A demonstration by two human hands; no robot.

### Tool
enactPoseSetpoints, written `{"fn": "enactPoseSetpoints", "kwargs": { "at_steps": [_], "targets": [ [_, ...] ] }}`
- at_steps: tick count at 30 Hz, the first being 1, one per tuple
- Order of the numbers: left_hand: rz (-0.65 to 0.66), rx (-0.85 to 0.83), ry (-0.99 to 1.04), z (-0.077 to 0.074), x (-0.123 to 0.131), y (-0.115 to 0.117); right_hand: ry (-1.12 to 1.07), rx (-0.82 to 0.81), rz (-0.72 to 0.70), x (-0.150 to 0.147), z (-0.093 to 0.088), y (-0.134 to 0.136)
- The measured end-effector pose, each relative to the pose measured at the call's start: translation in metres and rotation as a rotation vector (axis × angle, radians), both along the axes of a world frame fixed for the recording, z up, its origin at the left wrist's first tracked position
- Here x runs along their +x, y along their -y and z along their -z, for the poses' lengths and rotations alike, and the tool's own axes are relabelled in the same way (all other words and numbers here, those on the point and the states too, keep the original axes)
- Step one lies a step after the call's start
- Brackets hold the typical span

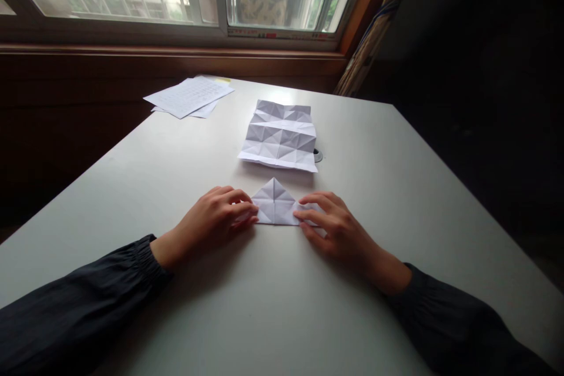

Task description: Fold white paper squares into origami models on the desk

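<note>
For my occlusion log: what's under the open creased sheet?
The sheet partly covers a grey disc at its right edge, on the table; anything else beneath is hidden.

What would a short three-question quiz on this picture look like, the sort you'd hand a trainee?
1. Multiple choice: which lies farthest from the hands?
A) the folded paper
B) the written pages
C) the creased sheet

2. True or false: the folded paper's peak points toward the creased sheet.

3. Fill the gap: the left hand and the right hand are at opposite ____ of the folded paper.

Key:
1. B, at the far left edge of the table.
2. True.
3. Sides.
</note>
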State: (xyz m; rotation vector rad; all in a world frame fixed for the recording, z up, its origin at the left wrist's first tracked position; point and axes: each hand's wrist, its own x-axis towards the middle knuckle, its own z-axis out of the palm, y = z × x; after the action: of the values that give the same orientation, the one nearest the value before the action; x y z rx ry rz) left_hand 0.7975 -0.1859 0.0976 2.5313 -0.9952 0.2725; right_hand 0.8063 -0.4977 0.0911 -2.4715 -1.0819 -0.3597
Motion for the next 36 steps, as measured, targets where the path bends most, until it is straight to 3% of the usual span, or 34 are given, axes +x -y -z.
{"fn": "enactPoseSetpoints", "kwargs": {
  "at_steps": [9, 14, 20, 24, 30, 36],
  "targets": [
    [0.018, -0.003, 0.027, 0.000, 0.003, -0.001, 0.017, -0.016, 0.038, 0.000, 0.003, 0.001],
    [-0.039, -0.028, 0.069, 0.004, 0.001, -0.003, 0.018, 0.091, 0.087, 0.003, 0.005, 0.003],
    [-0.067, -0.150, -0.011, 0.010, 0.000, 0.000, -0.059, 0.326, 0.299, 0.008, 0.010, 0.001],
    [-0.108, -0.254, -0.138, 0.011, -0.001, 0.005, -0.128, 0.350, 0.408, 0.004, 0.011, -0.008],
    [-0.082, -0.288, -0.277, 0.005, -0.004, 0.010, -0.128, 0.377, 0.332, -0.004, 0.005, -0.020],
    [-0.057, -0.380, -0.408, -0.001, -0.005, 0.011, 0.002, 0.345, 0.196, -0.002, 0.004, -0.015]
  ]
}}
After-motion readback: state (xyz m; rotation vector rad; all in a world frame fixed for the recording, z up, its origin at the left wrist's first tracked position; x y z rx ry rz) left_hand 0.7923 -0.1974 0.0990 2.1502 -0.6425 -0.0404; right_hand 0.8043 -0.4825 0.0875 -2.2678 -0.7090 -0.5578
